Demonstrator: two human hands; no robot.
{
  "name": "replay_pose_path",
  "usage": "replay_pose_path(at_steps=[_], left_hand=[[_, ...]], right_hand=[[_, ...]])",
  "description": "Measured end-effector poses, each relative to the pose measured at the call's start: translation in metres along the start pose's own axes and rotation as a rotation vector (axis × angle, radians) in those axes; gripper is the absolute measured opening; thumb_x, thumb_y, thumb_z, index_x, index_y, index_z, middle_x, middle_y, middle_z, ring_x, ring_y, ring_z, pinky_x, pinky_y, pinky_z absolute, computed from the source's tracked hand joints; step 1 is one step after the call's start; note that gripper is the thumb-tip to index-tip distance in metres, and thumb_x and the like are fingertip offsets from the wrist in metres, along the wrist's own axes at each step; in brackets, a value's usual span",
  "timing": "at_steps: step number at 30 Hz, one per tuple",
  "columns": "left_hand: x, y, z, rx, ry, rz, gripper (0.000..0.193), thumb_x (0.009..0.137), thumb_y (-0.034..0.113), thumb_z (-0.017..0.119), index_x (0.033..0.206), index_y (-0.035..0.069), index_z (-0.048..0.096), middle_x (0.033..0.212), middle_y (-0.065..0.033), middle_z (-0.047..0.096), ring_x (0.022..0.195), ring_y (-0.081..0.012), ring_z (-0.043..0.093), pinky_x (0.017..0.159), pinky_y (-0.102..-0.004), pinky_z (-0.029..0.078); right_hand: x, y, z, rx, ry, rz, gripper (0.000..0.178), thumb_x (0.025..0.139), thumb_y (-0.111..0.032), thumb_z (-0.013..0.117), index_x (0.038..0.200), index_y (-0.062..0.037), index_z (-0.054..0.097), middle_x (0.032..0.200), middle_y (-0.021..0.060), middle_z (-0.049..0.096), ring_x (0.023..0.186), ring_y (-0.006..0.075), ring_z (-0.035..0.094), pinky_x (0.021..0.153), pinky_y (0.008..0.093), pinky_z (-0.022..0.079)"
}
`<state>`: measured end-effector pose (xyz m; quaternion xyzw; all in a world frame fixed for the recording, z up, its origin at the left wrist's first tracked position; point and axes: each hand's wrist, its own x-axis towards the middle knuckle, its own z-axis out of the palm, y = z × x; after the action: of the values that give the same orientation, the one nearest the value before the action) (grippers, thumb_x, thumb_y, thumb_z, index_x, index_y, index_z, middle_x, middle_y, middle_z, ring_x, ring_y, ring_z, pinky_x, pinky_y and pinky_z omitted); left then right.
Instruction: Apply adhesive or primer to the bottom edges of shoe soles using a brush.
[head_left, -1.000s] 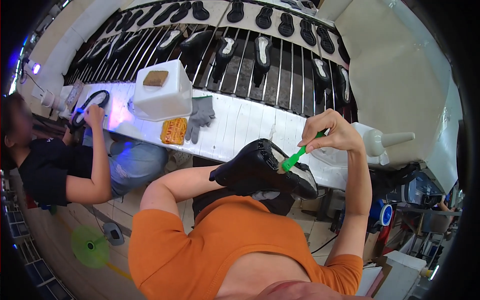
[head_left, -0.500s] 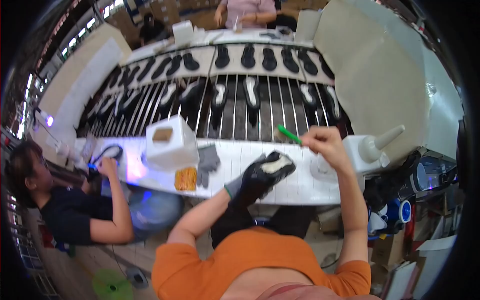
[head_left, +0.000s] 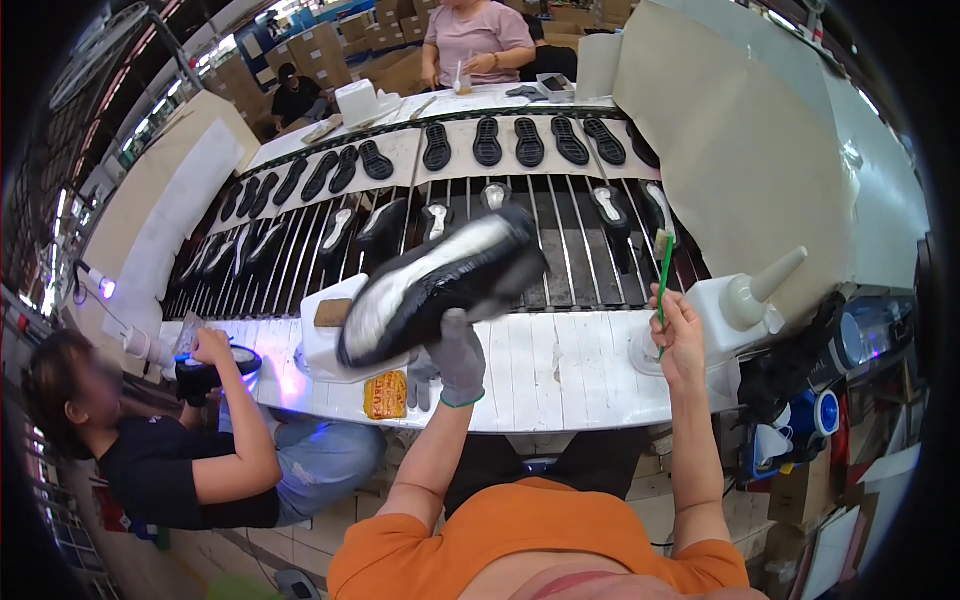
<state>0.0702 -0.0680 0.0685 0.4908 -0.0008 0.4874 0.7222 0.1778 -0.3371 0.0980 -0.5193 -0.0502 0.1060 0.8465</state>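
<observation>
My left hand (head_left: 460, 362), in a grey glove, is closed on a black shoe (head_left: 455, 300) and holds it up at a tilt above the table's far edge. The shoe's underside, with a long white patch, is turned toward me; it is a little blurred. In my bare right hand (head_left: 680, 335) a green-handled brush (head_left: 666, 270) is pinched upright, its bristles at the top. Beside that hand stands a white plastic bottle (head_left: 715, 310) with a long spout. The lifted shoe partly hides a white box-like container (head_left: 318, 350) on the table.
Across the white table (head_left: 580, 370) runs a conveyor of metal rods (head_left: 560, 250) carrying several black shoes, with black soles (head_left: 487, 142) on a beige strip behind. A yellow packet (head_left: 385, 396) lies near the table's front edge. A co-worker (head_left: 170, 430) sits at left, holding a shoe.
My left hand has lifted the shoe from just over the table, up and leftward toward the conveyor. The brush in my right hand has swung from pointing left to upright.
</observation>
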Motion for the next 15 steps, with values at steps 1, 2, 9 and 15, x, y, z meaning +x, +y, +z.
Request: replay_pose_path(at_steps=[1, 2, 9, 15], left_hand=[[0.001, 0.002, 0.0, 0.222, -0.062, 0.163, 0.057, 0.093, 0.038, 0.057, 0.137, 0.005, 0.041, 0.134, -0.0082, 0.05, 0.122, -0.0237, 0.049, 0.108, -0.0383, 0.035], [0.0, 0.002, 0.0, 0.269, -0.115, 0.363, 0.056, 0.093, 0.037, 0.057, 0.136, 0.006, 0.041, 0.134, -0.0087, 0.049, 0.122, -0.0245, 0.049, 0.108, -0.0389, 0.035], [0.005, -0.024, -0.005, 0.533, -0.212, 0.921, 0.049, 0.092, 0.03, 0.058, 0.133, 0.01, 0.041, 0.133, -0.0123, 0.048, 0.121, -0.0296, 0.05, 0.109, -0.0432, 0.034], [0.002, -0.031, -0.012, 0.553, -0.184, 0.948, 0.044, 0.091, 0.024, 0.059, 0.129, 0.013, 0.041, 0.132, -0.0153, 0.047, 0.12, -0.0341, 0.051, 0.11, -0.047, 0.033]], right_hand=[[-0.002, -0.008, 0.011, -0.005, 0.029, 0.012, 0.018, 0.095, -0.016, 0.058, 0.104, -0.001, 0.064, 0.084, 0.0017, 0.062, 0.056, 0.0042, 0.046, 0.044, 0.0161, 0.029], [-0.006, -0.015, 0.023, -0.109, -0.036, -0.071, 0.016, 0.093, -0.013, 0.06, 0.103, -0.0009, 0.065, 0.085, 0.0014, 0.063, 0.057, 0.0038, 0.046, 0.046, 0.0161, 0.031], [-0.013, -0.038, 0.099, -0.445, -0.279, -0.435, 0.015, 0.085, -0.004, 0.068, 0.1, -0.0001, 0.069, 0.08, -0.0022, 0.062, 0.065, 0.0022, 0.048, 0.056, 0.0179, 0.036], [0.002, -0.039, 0.117, -0.727, -0.275, -0.521, 0.014, 0.083, -0.006, 0.07, 0.096, -0.0017, 0.071, 0.075, 0.0012, 0.059, 0.061, 0.0051, 0.044, 0.054, 0.0223, 0.034]])
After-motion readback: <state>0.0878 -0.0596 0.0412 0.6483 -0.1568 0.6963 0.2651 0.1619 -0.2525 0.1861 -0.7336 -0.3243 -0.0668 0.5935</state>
